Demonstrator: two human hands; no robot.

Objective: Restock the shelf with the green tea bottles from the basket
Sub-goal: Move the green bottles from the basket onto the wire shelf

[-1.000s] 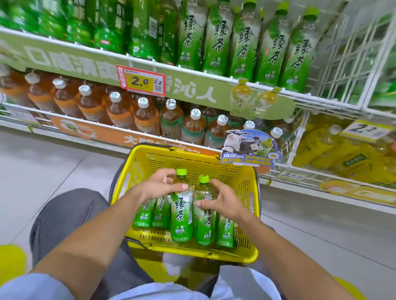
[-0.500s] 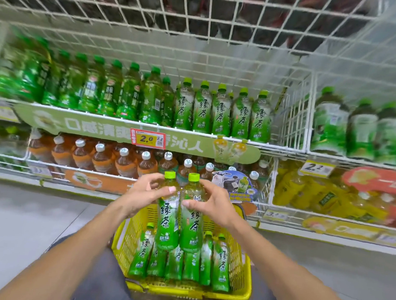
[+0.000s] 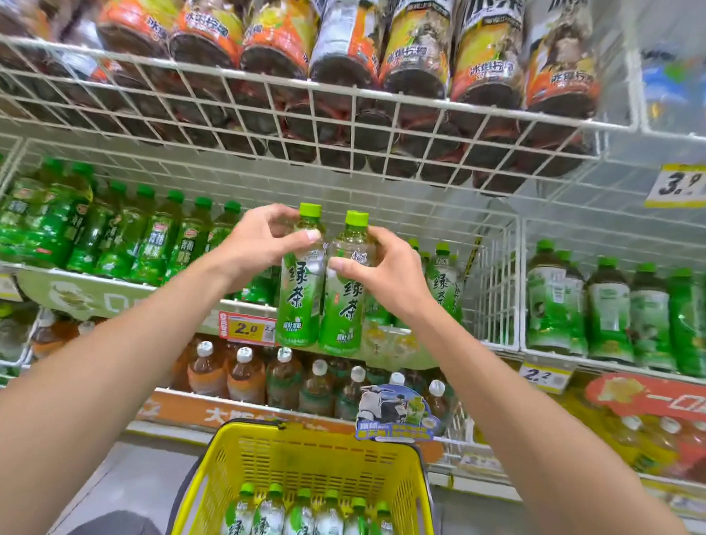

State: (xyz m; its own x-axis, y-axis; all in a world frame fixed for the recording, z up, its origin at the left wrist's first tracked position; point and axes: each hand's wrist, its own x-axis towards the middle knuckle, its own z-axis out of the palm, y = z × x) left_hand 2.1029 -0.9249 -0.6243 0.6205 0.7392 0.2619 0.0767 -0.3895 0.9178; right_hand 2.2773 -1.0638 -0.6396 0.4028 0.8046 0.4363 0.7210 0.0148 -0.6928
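**Green tea bottles held up in front of their shelf slot**

Green plastic fills the middle of the view: 2 upright green tea bottles with lime caps, held side by side and touching. The left hand point(image 3: 257, 242) is closed around the shoulder of the left green-labelled bottle point(image 3: 301, 282), thumb across its front. The right hand point(image 3: 378, 269) is closed around the shoulder of the right green-labelled bottle point(image 3: 347, 294) in the same way.

The relation that matters: the white wire shelf point(image 3: 494, 277) that holds matching green tea bottles lies straight beyond the hands, farther from the viewer and at about the same height. Both held bottles have their long axes vertical, caps up, so they appear ready to go forward and stand. Both hands look equally near the shelf; neither leads.

Below and nearer, the yellow plastic slotted basket point(image 3: 288, 455) holds 6 more green tea bottles point(image 3: 304, 527) in a row, cut off by the bottom edge.

Hard to make out: the hands and held bottles hide the stretch of shelf behind them, so I cannot tell how much free space is there. A few matching stocked bottles point(image 3: 440, 281) show just right of the right hand. The picture is blurred toward its edges.
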